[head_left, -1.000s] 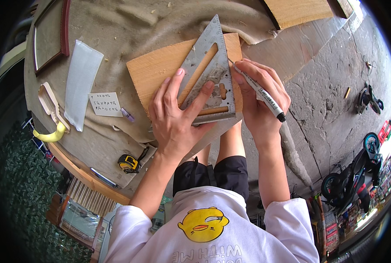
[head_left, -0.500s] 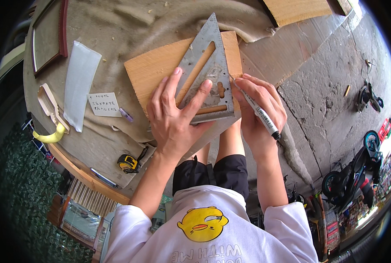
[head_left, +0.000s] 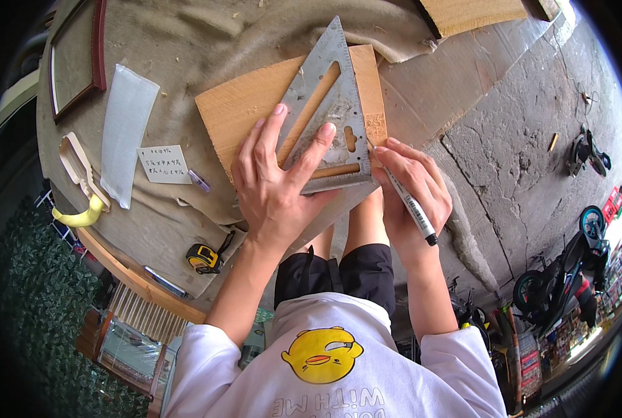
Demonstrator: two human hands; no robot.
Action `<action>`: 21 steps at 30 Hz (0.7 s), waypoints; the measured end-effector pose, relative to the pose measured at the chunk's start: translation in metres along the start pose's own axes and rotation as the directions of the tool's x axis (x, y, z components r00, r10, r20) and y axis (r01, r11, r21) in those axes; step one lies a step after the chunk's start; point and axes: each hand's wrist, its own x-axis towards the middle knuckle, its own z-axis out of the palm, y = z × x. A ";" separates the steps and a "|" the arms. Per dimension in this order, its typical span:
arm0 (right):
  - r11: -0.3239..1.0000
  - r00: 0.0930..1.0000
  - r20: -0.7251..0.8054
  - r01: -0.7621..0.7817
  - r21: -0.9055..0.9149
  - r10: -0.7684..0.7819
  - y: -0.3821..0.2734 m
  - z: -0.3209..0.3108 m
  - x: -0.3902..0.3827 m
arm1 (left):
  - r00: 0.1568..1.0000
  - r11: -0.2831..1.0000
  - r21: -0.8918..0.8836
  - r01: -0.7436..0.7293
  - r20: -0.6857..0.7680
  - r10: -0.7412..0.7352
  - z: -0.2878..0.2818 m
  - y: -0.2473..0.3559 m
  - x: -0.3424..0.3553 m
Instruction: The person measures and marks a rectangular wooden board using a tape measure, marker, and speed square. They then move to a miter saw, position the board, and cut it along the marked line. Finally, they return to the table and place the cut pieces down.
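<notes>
A wooden board [head_left: 227, 104] lies in front of me with a grey metal triangular square [head_left: 344, 101] flat on top. My left hand [head_left: 273, 177] holds the square against the board, its fingers spread over the metal and its thumb near the square's raised lower edge. My right hand [head_left: 415, 191] grips a white marker pen [head_left: 414, 209] with a black end. The pen's tip meets the board close beside the square's right edge, near its lower corner. My right fingers partly hide the tip, and no drawn line can be made out.
Left on the cloth-covered table [head_left: 185, 42] are a handwritten note [head_left: 163, 165], a purple pen [head_left: 199, 181], a translucent strip [head_left: 126, 132], a tape measure [head_left: 204, 259], a wooden brush-shaped piece [head_left: 79, 167] and a dark red frame [head_left: 98, 56]. Another board [head_left: 471, 17] lies at the far right.
My right hand has drawn the marker pen a little toward me along the square's right edge. My left hand keeps its place on the square.
</notes>
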 end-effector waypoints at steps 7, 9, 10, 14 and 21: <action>0.999 0.999 0.036 -0.030 -0.012 0.031 0.000 -0.005 -0.022 | 1.000 1.000 0.003 0.007 0.002 -0.007 0.001 -0.001 -0.001; 1.000 0.999 0.044 -0.025 -0.002 0.025 0.000 -0.006 -0.025 | 1.000 1.000 0.002 0.011 0.002 -0.011 0.001 -0.001 -0.001; 1.000 0.998 0.048 -0.030 -0.001 0.030 -0.001 -0.007 -0.027 | 1.000 1.000 -0.001 0.009 0.000 -0.009 0.001 -0.001 -0.001; 1.000 0.999 0.045 -0.027 -0.012 0.027 -0.001 -0.009 -0.033 | 1.000 1.000 0.002 0.013 0.025 -0.014 0.000 0.000 -0.002; 0.996 0.995 0.095 -0.004 -0.085 0.012 -0.001 -0.021 -0.046 | 1.000 1.000 0.002 -0.003 0.017 0.003 0.003 0.000 -0.001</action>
